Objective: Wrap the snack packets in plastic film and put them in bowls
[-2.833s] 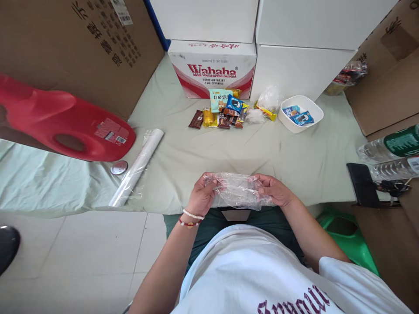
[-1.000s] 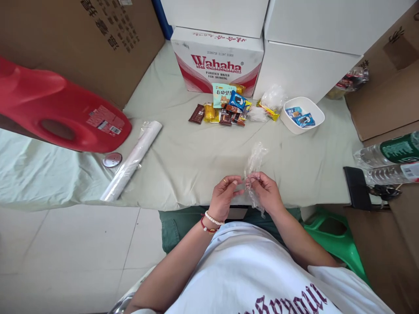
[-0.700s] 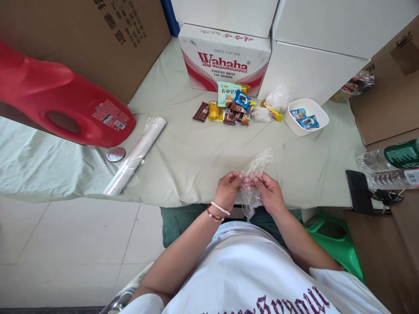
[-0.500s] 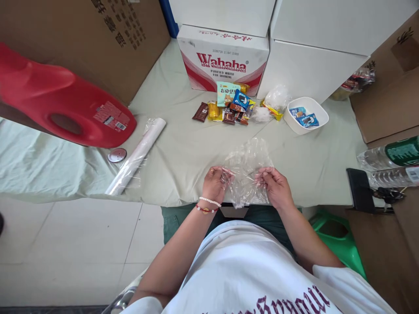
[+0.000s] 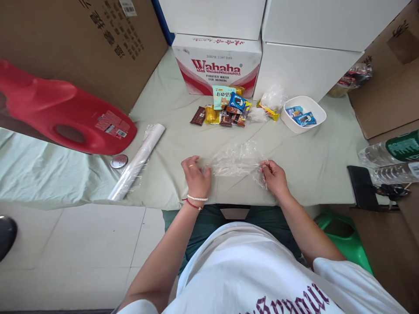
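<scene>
A clear, crinkled plastic bag (image 5: 234, 163) lies on the table in front of me. My right hand (image 5: 274, 176) pinches its right end between thumb and fingers. Beside its left end is my left hand (image 5: 197, 178), fingers apart and curved, with nothing visible in them. Beyond the bag, small wrapped snacks (image 5: 225, 109) are heaped against the Wahaha carton (image 5: 218, 65). Right of the heap, a white plastic bowl (image 5: 305, 114) holds blue snack packets (image 5: 304, 118).
To the left lie a roll of clear plastic (image 5: 137, 163), a small round tin (image 5: 119, 161) and a large red jug (image 5: 68, 115). Crumpled clear plastic (image 5: 274, 97) sits beside the bowl. On the right are plastic bottles (image 5: 393, 172) and a black phone-like object (image 5: 362, 187).
My left hand has let go of the bag and moved left. The right hand keeps its hold, and the bag now lies flatter and wider.
</scene>
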The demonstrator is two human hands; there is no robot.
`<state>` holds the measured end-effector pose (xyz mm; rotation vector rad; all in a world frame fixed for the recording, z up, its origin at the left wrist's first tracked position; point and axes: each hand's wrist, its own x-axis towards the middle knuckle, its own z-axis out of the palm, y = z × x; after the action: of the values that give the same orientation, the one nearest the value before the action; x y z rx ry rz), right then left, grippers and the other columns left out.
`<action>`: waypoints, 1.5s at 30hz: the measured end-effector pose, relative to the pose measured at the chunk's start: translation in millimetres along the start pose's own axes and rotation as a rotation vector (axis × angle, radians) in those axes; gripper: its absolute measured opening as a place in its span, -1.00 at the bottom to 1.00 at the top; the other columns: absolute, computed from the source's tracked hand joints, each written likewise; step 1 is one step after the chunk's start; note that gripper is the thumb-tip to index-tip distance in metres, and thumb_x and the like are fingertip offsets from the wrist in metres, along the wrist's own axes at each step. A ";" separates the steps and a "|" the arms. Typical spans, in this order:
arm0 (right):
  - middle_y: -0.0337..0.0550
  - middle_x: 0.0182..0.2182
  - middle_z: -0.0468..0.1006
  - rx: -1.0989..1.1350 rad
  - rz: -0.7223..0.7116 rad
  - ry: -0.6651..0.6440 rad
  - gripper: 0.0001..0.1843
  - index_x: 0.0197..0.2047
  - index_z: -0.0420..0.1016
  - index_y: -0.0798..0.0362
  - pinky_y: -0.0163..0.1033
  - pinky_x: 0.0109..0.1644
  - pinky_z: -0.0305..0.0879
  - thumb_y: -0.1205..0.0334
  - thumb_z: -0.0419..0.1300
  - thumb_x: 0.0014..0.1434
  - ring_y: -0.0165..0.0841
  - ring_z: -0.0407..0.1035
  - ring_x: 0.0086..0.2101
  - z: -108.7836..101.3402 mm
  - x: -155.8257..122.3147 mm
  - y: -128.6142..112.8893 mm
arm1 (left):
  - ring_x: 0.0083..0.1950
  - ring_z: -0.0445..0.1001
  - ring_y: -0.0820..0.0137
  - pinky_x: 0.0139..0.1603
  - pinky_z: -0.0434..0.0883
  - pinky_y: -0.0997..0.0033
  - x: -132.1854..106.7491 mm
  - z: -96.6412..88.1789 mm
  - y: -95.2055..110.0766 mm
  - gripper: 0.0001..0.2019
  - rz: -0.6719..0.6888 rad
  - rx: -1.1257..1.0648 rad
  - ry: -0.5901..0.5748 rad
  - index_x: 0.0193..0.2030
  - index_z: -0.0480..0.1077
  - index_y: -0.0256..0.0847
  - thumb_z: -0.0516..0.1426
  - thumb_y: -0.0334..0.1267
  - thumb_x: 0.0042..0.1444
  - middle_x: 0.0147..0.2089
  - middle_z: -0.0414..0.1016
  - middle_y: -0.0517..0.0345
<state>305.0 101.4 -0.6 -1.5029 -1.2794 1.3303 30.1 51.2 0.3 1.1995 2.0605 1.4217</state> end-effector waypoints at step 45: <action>0.01 0.47 0.24 -1.156 -0.788 -0.869 -0.67 0.18 0.57 -0.07 -0.16 -0.24 0.52 0.22 0.12 0.43 -0.20 0.63 -0.18 98.3 -76.4 -43.1 | 0.48 0.27 0.00 0.45 0.19 -0.22 18.7 -11.6 28.5 -0.72 0.433 0.534 -0.173 -0.06 0.57 -0.16 0.10 -0.37 0.15 0.31 0.51 -0.11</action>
<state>202.9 28.8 40.5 -0.6984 -3.1235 0.6281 23.7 63.2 33.6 2.0030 2.2128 0.8836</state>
